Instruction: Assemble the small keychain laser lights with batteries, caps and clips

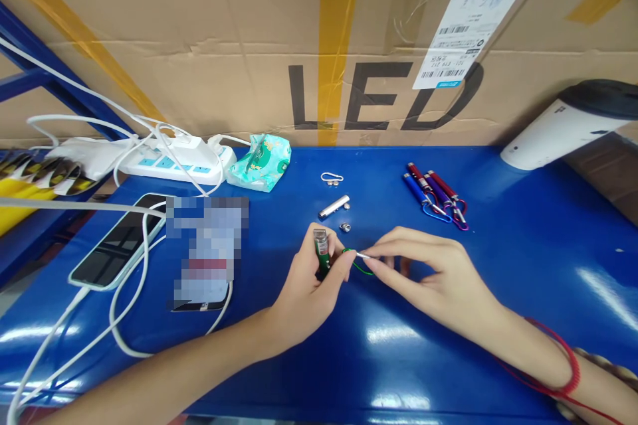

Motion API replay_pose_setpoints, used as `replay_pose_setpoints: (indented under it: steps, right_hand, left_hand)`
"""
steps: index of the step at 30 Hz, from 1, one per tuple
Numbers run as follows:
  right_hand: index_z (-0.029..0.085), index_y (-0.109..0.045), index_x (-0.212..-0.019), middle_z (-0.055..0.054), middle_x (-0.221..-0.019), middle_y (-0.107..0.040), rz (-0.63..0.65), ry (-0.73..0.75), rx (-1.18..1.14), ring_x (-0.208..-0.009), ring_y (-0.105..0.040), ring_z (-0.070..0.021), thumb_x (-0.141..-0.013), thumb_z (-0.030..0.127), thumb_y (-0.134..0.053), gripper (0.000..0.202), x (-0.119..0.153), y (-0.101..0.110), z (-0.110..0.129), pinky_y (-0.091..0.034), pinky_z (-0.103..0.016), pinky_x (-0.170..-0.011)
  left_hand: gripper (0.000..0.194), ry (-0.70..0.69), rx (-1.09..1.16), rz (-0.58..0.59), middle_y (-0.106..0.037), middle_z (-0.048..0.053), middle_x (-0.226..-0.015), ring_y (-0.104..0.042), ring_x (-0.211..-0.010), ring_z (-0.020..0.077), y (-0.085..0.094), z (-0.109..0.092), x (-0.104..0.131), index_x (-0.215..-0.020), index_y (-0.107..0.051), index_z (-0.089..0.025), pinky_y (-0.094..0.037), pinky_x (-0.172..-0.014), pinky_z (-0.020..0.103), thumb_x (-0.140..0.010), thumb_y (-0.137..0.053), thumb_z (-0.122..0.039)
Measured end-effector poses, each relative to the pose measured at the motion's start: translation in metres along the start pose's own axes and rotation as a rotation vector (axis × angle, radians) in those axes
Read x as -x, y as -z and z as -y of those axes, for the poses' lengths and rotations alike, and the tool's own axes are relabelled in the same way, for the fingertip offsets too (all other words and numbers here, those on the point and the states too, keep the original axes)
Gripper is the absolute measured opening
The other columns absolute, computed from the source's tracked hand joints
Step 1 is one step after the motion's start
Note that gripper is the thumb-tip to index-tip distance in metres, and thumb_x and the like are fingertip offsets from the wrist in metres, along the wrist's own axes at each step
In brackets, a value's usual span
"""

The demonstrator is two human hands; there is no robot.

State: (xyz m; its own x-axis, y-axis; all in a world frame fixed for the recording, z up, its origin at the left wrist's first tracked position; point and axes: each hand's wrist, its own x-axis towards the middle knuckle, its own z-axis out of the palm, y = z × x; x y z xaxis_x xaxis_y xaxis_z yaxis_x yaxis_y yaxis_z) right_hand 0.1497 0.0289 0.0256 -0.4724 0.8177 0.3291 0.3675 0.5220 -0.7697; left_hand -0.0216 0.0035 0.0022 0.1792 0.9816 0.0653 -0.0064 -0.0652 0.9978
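My left hand (pixel 312 279) is closed round a small green keychain torch or laser pointer (pixel 323 254), its silver end tilted up. A green carabiner clip (pixel 363 269) hangs between my two hands. My right hand (pixel 431 265) pinches a thin silver metal piece (pixel 363 255), whose other end meets my left fingertips. Just beyond my hands lie a silver tube (pixel 333 207), a small silver threaded cap (pixel 345 228) and a button cell (pixel 347 206). Farther back are a silver carabiner (pixel 331 176) and two more button cells (pixel 333 183).
Several coloured keychain tubes with carabiners (pixel 433 192) lie to the right. A white cup (pixel 543 129) leans behind them. Leftward are two phones (pixel 117 242), white cables (pixel 144 246), a power strip (pixel 174 163) and a tissue pack (pixel 262 163). A cardboard box (pixel 224 46) backs the blue table (pixel 389 358).
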Motion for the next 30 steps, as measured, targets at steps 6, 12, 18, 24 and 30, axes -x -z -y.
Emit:
replay_pose_setpoints:
  steps: [6, 12, 18, 24, 30]
  right_hand:
    - [0.017, -0.070, -0.077, -0.001, -0.067, -0.060, 0.116, -0.206, -0.166, -0.052, -0.048, -0.0077, -0.081, 0.030, -0.061, 0.016, -0.003, 0.002, 0.000, -0.040, -0.017, -0.041]
    - [0.016, -0.065, -0.086, -0.003, -0.072, -0.067, 0.187, -0.334, -0.375, -0.057, -0.058, -0.0093, -0.080, 0.029, -0.061, 0.015, -0.003, 0.001, -0.002, -0.045, -0.016, -0.042]
    - [0.015, -0.064, -0.077, -0.003, -0.068, -0.065, 0.152, -0.317, -0.262, -0.058, -0.059, -0.0108, -0.078, 0.033, -0.063, 0.018, -0.004, 0.000, -0.002, -0.047, -0.017, -0.044]
    - [0.017, -0.064, -0.079, 0.000, -0.066, -0.061, 0.101, -0.182, -0.020, -0.053, -0.056, -0.0091, -0.079, 0.036, -0.063, 0.019, 0.001, -0.001, -0.009, -0.047, -0.018, -0.045]
    - [0.020, -0.048, -0.124, -0.008, -0.107, -0.060, 0.176, 0.156, 0.340, -0.081, -0.061, -0.0132, -0.090, 0.034, -0.048, 0.037, 0.003, 0.006, -0.014, -0.053, -0.022, -0.063]
  left_hand:
    - [0.018, 0.050, 0.010, 0.078, -0.043, -0.007, -0.067, -0.039, -0.051, 0.0057, 0.001, -0.001, 0.001, -0.077, -0.032, -0.022, -0.033, -0.051, 0.022, -0.092, -0.043, -0.022]
    - [0.021, 0.137, 0.056, 0.158, -0.046, -0.007, -0.070, -0.042, -0.049, 0.0055, -0.002, 0.000, 0.002, -0.079, -0.030, -0.022, -0.036, -0.050, 0.022, -0.089, -0.048, -0.027]
    - [0.020, 0.144, 0.117, 0.123, -0.046, -0.008, -0.066, -0.040, -0.041, 0.0037, -0.003, -0.002, 0.000, -0.078, -0.028, -0.022, -0.033, -0.043, 0.019, -0.091, -0.043, -0.026]
    - [0.020, 0.163, 0.046, 0.064, -0.043, -0.008, -0.066, -0.041, -0.045, 0.0041, -0.002, -0.001, -0.003, -0.077, -0.030, -0.022, -0.033, -0.048, 0.021, -0.088, -0.047, -0.018]
    - [0.017, 0.127, 0.008, 0.078, -0.032, -0.007, -0.067, -0.031, -0.054, 0.0075, 0.000, 0.000, -0.003, -0.077, -0.031, -0.022, -0.028, -0.051, 0.021, -0.089, -0.044, -0.019]
